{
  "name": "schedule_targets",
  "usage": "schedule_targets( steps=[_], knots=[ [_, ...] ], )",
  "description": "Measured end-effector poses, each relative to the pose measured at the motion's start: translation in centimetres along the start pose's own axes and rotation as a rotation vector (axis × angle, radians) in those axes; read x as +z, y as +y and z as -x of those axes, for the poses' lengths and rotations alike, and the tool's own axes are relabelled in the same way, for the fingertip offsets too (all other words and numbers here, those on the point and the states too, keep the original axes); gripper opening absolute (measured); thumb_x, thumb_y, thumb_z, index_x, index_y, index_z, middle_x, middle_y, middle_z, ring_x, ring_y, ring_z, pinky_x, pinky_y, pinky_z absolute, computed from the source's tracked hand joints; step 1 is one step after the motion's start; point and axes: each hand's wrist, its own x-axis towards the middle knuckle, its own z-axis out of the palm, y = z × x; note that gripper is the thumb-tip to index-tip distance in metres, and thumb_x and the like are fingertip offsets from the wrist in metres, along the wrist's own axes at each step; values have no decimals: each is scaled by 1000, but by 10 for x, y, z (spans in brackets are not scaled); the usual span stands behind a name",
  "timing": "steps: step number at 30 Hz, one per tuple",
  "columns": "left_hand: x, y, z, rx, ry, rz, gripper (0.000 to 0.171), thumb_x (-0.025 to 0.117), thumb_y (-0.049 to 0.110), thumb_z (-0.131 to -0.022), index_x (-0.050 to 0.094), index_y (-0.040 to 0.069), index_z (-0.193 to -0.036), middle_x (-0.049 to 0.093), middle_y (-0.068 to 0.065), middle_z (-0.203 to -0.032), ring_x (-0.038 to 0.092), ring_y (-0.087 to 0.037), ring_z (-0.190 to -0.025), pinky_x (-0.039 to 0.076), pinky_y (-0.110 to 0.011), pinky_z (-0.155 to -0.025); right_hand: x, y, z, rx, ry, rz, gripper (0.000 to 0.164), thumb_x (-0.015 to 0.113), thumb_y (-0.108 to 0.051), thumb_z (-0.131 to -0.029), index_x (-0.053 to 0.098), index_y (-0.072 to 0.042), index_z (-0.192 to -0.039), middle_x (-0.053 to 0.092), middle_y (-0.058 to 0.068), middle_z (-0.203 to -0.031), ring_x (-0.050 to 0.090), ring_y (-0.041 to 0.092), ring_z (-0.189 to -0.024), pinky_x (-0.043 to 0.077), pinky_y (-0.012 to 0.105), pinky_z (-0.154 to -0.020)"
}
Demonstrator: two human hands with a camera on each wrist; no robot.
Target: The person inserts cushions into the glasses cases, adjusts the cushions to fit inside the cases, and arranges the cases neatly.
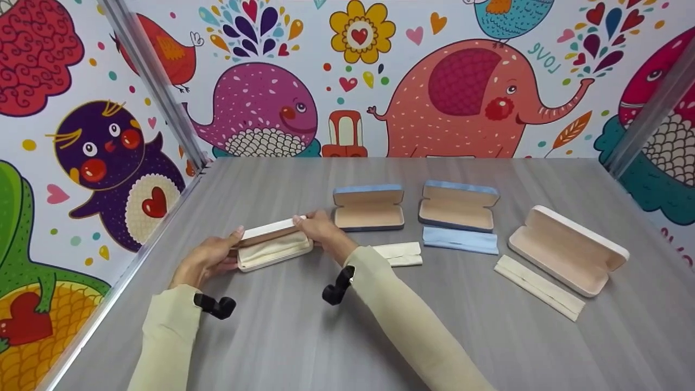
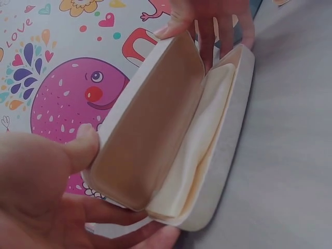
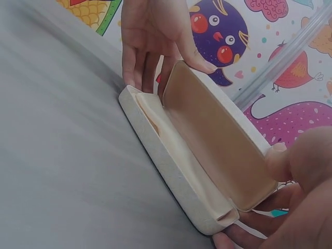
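Two hands grip opposite ends of an open white case [image 1: 273, 229] with a cream cloth [image 1: 274, 250] inside.
The left hand [image 1: 213, 254] pinches one end, thumb on the lid; the right hand [image 1: 324, 231] pinches the other likewise, so the case sits between them at the tabletop [image 1: 271, 342]. Just right of the right hand stands an open blue case [image 1: 369, 214], then a second blue case [image 1: 457, 213] with a blue cloth [image 1: 460, 240] before it; well right of that hand, an open pale case [image 1: 564, 254] has a beige cloth [image 1: 540, 287] beside it.
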Motion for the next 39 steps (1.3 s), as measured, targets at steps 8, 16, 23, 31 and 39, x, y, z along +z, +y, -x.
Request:
schedule_targets(
  steps=[8,16,23,31,39],
  knots=[
    [2,-3,1,30,8,-27,76,44,49,-104,32,-15,-144,58,-8,-105,63,-9,-88,58,-24,-86,0,5,0,-66,23,87,46,59,-26,-102,58,9,-132,64,18,-124,57,22,-112,47,36,-106],
    [2,-6,3,62,-9,-51,78,39,45,-106,25,-20,-147,55,-20,-126,63,-14,-102,53,-33,-101,2,11,3,-150,45,89,24,59,-22,-101,66,-2,-89,48,0,-77,45,14,-78,38,23,-67],
    [2,-9,1,99,-16,-81,76,39,42,-107,28,-23,-144,62,-25,-125,65,-11,-98,55,-33,-99,1,13,5,-188,57,142,25,60,-22,-101,68,0,-92,47,-1,-75,44,14,-76,36,22,-66],
    [4,-12,1,132,-1,-88,75,38,41,-107,30,-24,-142,51,-38,-138,65,-16,-107,51,-36,-104,1,15,7,-203,73,185,25,59,-24,-101,68,-1,-94,50,0,-78,44,15,-77,35,23,-67],
    [5,-15,1,161,14,-141,71,38,40,-108,35,-24,-141,50,-38,-140,65,-20,-112,52,-37,-103,4,18,8,-213,120,256,26,60,-27,-101,66,-5,-90,54,3,-84,48,17,-83,38,25,-71]
  ],
)
